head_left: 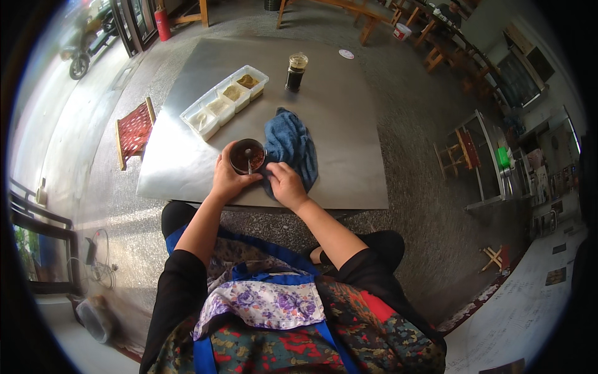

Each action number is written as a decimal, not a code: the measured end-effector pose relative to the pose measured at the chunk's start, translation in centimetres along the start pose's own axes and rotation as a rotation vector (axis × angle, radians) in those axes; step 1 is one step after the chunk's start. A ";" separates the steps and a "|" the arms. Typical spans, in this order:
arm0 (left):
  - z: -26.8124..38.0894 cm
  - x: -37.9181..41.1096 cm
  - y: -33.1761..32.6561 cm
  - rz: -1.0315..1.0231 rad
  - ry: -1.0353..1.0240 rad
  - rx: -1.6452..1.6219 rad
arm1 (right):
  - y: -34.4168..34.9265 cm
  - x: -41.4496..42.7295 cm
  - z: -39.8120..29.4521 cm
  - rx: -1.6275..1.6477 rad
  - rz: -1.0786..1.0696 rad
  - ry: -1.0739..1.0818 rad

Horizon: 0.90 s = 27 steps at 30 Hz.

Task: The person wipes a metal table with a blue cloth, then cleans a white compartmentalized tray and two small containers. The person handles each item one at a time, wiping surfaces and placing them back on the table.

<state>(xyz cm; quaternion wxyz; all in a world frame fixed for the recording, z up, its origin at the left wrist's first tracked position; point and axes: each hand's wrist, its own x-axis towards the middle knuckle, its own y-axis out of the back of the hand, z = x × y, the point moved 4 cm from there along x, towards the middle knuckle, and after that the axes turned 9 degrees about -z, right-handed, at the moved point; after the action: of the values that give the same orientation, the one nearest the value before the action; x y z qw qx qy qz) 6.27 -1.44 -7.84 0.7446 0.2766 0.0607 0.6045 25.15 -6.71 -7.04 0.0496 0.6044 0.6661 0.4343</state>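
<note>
My left hand (229, 175) is wrapped around a round dark pot (232, 161) near the table's front edge. Inside the pot are a reddish-brown chili-like sauce and a metal spoon (249, 161). Just right of the pot, my right hand (286, 184) rests at a crumpled blue cloth (290, 135), fingertips bent; whether they pinch the cloth cannot be told. A clear plastic container with several compartments (205, 135) holds pale and brown powders, with a white spoon in the nearest one. Behind the cloth stands a glass bottle of dark liquid (294, 77).
The metal-topped table (345, 154) spans the space before me. A round white disc (346, 54) lies at its far right. A red woven folding stool (134, 131) stands left of it, a fire extinguisher (162, 24) beyond. Wooden benches and a seated person are in the back.
</note>
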 end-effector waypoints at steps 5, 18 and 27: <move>-0.3 0.1 -0.3 -0.011 0.024 -0.042 | 0.3 0.0 0.6 0.181 0.086 -0.097; -1.3 0.2 -0.5 -0.044 0.020 -0.035 | -0.1 -0.5 0.6 0.483 0.038 -0.120; -0.4 0.3 -0.7 -0.045 0.036 -0.092 | -0.7 0.1 2.1 0.605 0.154 -0.293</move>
<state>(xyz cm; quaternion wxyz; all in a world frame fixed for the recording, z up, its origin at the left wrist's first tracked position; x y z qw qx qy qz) 6.77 -1.14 -8.43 0.7689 0.2298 0.0524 0.5944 25.85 -5.50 -8.70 -0.0699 0.6961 0.7030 0.1280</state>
